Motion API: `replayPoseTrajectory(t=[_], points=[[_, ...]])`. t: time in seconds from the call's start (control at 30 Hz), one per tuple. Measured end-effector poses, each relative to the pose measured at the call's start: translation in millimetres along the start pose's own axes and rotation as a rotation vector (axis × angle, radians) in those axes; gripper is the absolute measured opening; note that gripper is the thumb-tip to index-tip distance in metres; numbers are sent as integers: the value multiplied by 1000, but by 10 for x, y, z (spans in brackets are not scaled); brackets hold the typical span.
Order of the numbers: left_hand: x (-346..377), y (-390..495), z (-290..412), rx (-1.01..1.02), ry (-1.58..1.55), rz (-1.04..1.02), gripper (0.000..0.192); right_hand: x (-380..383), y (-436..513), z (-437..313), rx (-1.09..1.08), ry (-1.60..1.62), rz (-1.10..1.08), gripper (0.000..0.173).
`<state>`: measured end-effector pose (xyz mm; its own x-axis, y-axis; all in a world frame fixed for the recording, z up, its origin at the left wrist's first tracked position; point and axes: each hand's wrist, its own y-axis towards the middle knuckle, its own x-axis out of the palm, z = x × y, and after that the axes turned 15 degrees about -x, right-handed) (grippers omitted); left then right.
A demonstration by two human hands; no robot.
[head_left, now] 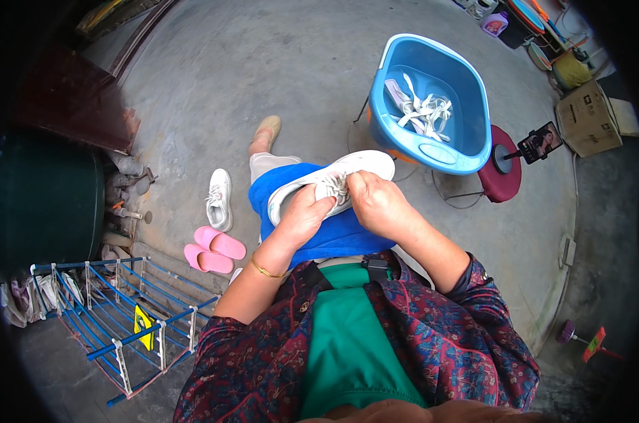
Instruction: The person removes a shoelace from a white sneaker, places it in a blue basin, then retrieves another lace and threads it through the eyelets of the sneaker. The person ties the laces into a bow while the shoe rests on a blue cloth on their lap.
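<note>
Across my lap, on a blue cloth [319, 244], lies a white lace-up sneaker [370, 158] with its toe pointing to the upper right. My left hand [303, 214] grips the shoe near its opening, the thumb lying by the tongue. At the laces, my right hand [380, 201] has its fingers pinched together on the white shoelace [334, 185]; its fingertips are partly hidden. The matching white sneaker [219, 198] stands on the floor to the left. Beyond my right hand is a blue plastic basin [459, 74] holding loose white laces [430, 113] and a pale lilac-handled brush [396, 95].
Pink slippers [213, 248] lie left of my lap, near a blue-railed rack [126, 336]. A dark red stool [502, 180] bears a phone on a stand [541, 141]. A cardboard box [586, 120] sits at the right wall, and a detergent bottle [494, 24] stands at upper right.
</note>
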<state>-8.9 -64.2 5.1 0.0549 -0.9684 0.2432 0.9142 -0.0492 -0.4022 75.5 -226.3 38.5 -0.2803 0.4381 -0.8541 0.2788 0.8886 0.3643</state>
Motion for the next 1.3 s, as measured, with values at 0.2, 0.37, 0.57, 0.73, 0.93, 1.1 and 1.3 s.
replayPoseTrajectory(t=[0.2,0.37,0.57,0.73,0.93,1.1,1.3], points=[[-28,-13,-4,5,-121,-83,37,-17,-99,265,262,-81,229,8],[-78,-23,-4,-16,25,-48,38,-551,-301,624,460,765,800,5],[6,-24,-3,12,-15,-8,37,-395,-271,303,246,552,337,29],[35,-53,-12,-49,-34,80,32,-107,8,145,5,231,254,26],[12,-63,-45,11,82,125,23,-53,69,39,237,653,169,21],[-6,-58,-23,27,5,17,22,-130,50,38,639,1145,6,18],[13,-64,4,95,44,49,26,-55,21,52,243,511,-111,18]])
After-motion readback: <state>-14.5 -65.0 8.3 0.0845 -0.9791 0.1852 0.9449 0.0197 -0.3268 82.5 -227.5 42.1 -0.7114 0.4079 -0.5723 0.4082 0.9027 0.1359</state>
